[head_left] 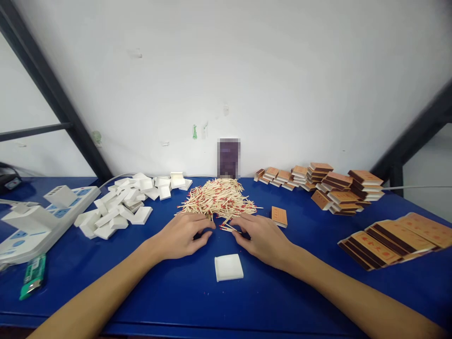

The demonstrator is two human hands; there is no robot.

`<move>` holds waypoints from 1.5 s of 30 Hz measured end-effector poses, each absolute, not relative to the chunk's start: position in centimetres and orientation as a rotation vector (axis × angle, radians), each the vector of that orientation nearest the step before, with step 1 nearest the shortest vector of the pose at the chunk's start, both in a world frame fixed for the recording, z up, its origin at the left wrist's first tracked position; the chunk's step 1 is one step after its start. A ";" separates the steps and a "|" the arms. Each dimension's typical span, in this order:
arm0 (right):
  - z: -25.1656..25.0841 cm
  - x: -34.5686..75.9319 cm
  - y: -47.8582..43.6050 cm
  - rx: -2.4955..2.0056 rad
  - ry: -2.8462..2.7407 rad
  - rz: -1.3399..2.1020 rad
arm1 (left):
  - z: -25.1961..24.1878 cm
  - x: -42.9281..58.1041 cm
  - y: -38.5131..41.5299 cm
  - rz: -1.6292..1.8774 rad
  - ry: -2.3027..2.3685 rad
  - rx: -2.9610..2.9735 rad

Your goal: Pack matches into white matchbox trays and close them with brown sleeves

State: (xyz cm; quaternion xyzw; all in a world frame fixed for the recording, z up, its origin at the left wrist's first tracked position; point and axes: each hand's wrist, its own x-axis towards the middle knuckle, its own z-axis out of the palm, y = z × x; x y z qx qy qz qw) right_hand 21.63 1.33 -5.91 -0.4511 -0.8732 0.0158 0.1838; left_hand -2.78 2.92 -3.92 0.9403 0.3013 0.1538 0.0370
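A heap of red-tipped matches [221, 195] lies on the blue table in front of me. My left hand [189, 233] rests at the heap's front left edge, thumb apart from the curved fingers, with nothing held. At the front right edge is my right hand [259, 238], its fingertips by a few loose matches [228, 228] and its thumb apart from them. Between my forearms sits a white matchbox tray [229, 267]. Just beyond my right hand lies an orange matchbox [279, 216].
White matchbox trays [122, 202] are piled at the left, beside a power strip [67, 207] and a green packet [33, 277]. Stacked matchboxes [339, 190] stand at the back right, with flat matchbox sleeves [395, 238] nearer. A blurred dark object [229, 157] is against the wall.
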 end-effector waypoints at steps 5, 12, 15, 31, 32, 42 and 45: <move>-6.0 21.7 1.3 -1.237 -2.473 0.129 | -4.0 -2.6 2.7 0.441 0.921 2.868; -6.1 21.9 1.1 -1.099 -2.504 0.162 | -4.0 -2.2 2.6 0.381 0.930 2.863; -6.0 22.0 1.0 -1.064 -2.511 0.192 | -3.9 -2.1 2.5 0.374 0.937 2.866; -6.3 22.2 1.1 -1.048 -2.476 0.298 | -3.9 -2.4 2.6 0.255 0.828 2.917; -6.3 22.3 1.1 -1.046 -2.478 0.300 | -3.8 -2.4 2.6 0.268 0.822 2.909; -6.1 22.2 1.1 -1.051 -2.468 0.291 | -3.5 -2.1 2.2 0.411 0.698 2.914; -6.0 22.2 1.1 -1.106 -2.450 0.275 | -3.6 -1.9 2.1 0.431 0.703 2.901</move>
